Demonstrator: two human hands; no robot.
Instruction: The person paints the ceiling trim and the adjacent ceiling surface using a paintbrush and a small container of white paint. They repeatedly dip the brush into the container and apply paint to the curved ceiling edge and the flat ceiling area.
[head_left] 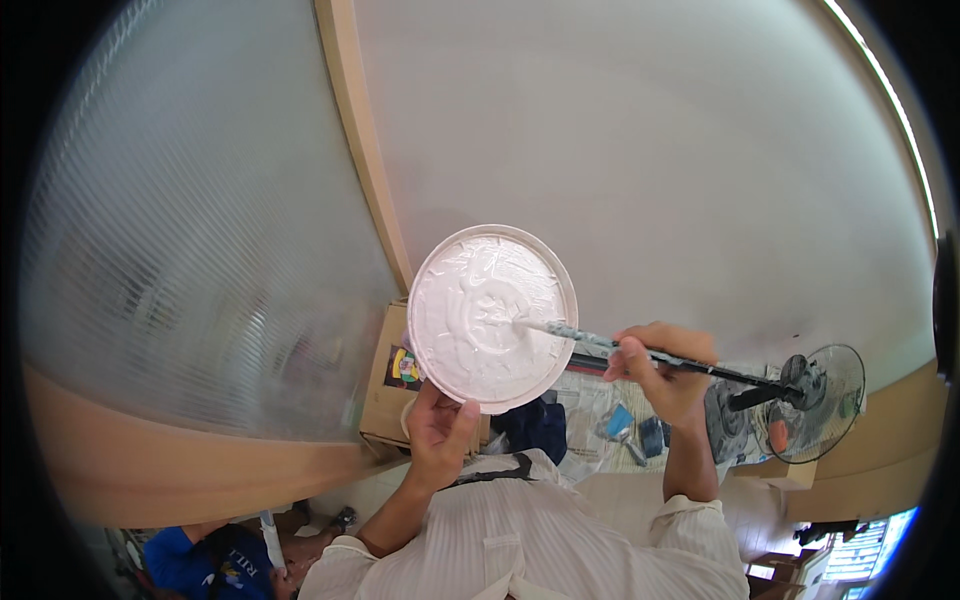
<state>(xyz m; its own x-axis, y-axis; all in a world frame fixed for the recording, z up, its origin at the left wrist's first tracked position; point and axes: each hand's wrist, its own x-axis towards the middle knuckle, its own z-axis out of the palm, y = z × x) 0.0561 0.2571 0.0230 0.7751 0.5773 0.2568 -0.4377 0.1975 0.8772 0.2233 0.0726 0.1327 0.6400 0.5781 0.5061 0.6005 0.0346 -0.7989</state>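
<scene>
My left hand (pixel 440 432) holds a round white lid or shallow tub by its lower edge (pixel 484 407), fingers beneath it and the thumb at its rim. Thick, wet-looking white paint or paste (pixel 482 285) covers its face, with swirled marks near the middle. A slim paintbrush (pixel 583 336) with a dark, white-smeared handle is gripped in my right hand (pixel 668 372), fingers closed round the handle. Its pale tip points left and meets the white coating near the centre of the disc.
A pale wall (pixel 640 150) stands ahead, with a wood-framed ribbed glass panel (pixel 200 240) at left. Below are a cardboard box (pixel 380 412), a blue-and-silver hand tool (pixel 620 420) on plastic sheeting and, at right, a fan (pixel 800 400). Another person in a blue shirt (pixel 205 562) is lower left.
</scene>
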